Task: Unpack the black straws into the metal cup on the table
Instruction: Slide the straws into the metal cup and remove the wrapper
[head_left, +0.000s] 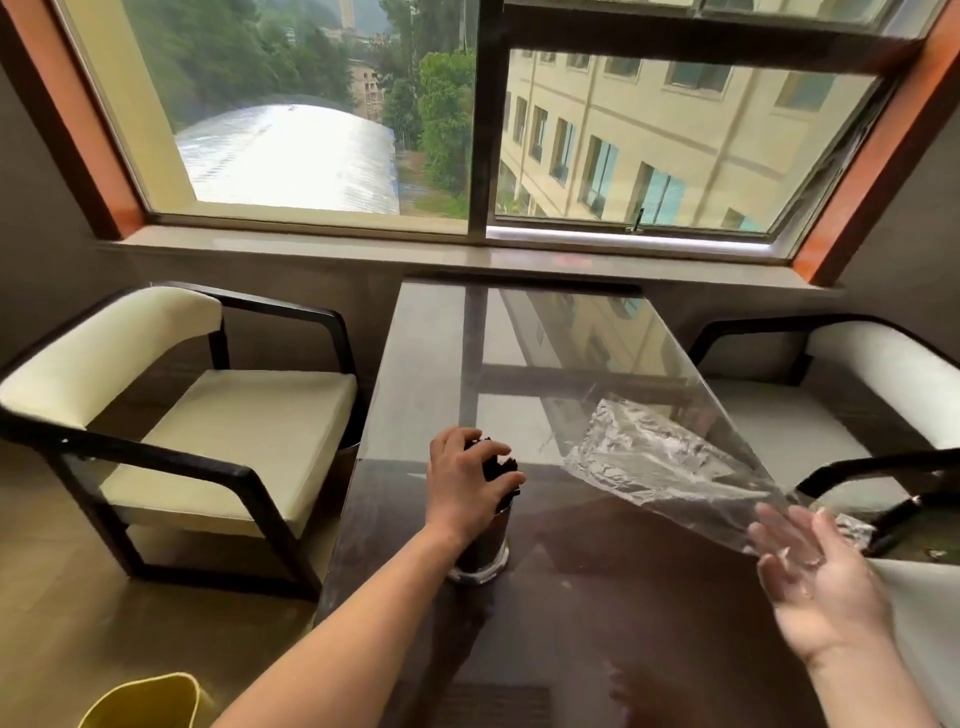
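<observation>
Seemingly unlabelled, black straws fill metal cup under left hand.

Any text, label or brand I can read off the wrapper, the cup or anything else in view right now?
None readable.
Clear plastic wrapper, at the right hand: only glare and creases, no print visible.
Metal cup, with black straws under the left hand: no label showing.
Table, chairs and window: no signs or numbers.
</observation>
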